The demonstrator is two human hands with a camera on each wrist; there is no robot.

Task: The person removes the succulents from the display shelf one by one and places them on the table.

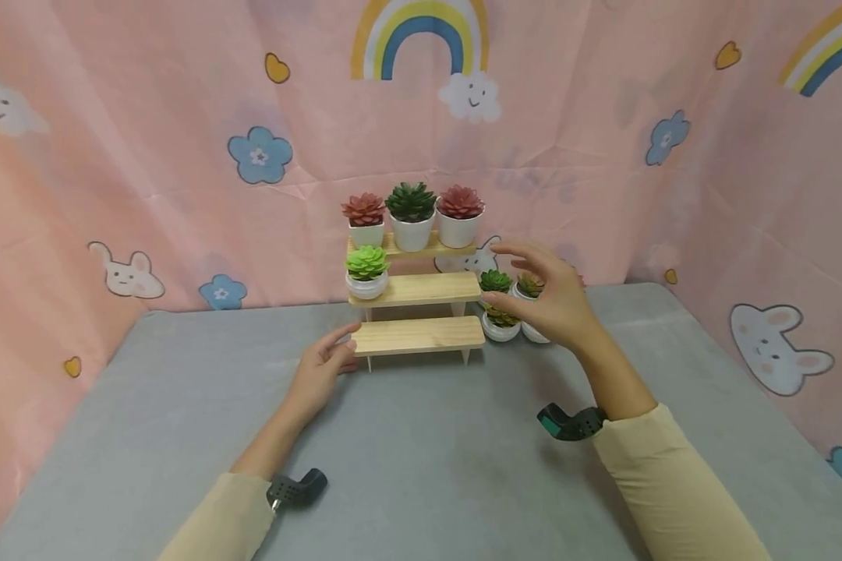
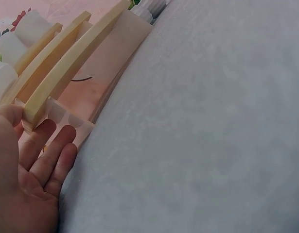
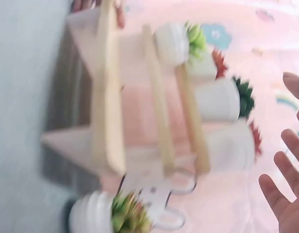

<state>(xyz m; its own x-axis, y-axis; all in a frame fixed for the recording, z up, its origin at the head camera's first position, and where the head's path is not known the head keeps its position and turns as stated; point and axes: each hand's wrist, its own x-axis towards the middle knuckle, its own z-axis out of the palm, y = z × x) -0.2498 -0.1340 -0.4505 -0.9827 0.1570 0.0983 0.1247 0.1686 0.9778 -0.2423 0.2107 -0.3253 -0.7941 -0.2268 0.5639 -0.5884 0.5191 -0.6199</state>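
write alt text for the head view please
A person's left hand holds the left end of the bottom shelf of a three-step wooden stand, while the right hand hovers empty by small potted plants at the stand's right. Three potted plants line the top shelf and one sits left on the middle shelf; a pink cloth hangs behind.

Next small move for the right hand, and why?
Probably lower the right hand to the potted succulent just right of the bottom tier and grip it. The hand is open, holding nothing, close to that pot; the bottom tier carries no pots and the middle tier only one, the bright green plant.
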